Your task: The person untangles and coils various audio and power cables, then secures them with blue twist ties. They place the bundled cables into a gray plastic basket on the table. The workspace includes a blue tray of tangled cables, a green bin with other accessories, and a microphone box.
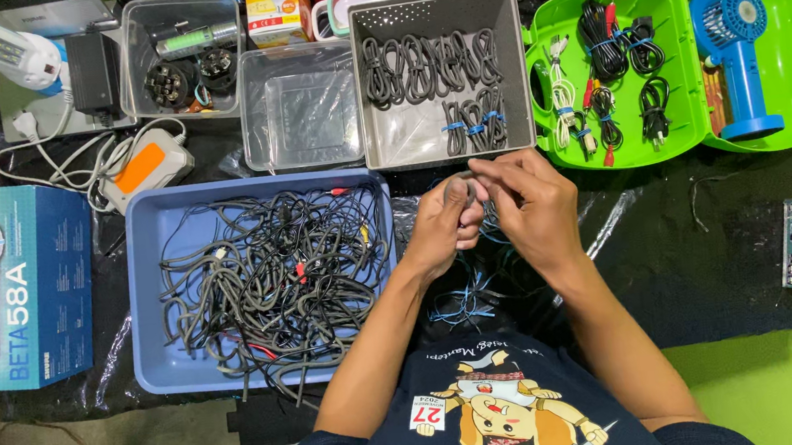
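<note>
Slippage seemed the likeliest trouble: the left hand (443, 223) and right hand (531, 202) pinched a dark coiled cable (470, 192) together just below the grey bin (374, 89), and its loops could spring apart. Thin blue ties (462, 303) lay beneath; the blue tray (147, 304) of tangled wires sat beside them.

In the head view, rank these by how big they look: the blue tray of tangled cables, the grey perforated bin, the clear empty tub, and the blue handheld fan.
1. Blue tray, clearly largest.
2. Grey perforated bin.
3. Clear empty tub, somewhat smaller than the bin.
4. Blue handheld fan, smallest.
</note>
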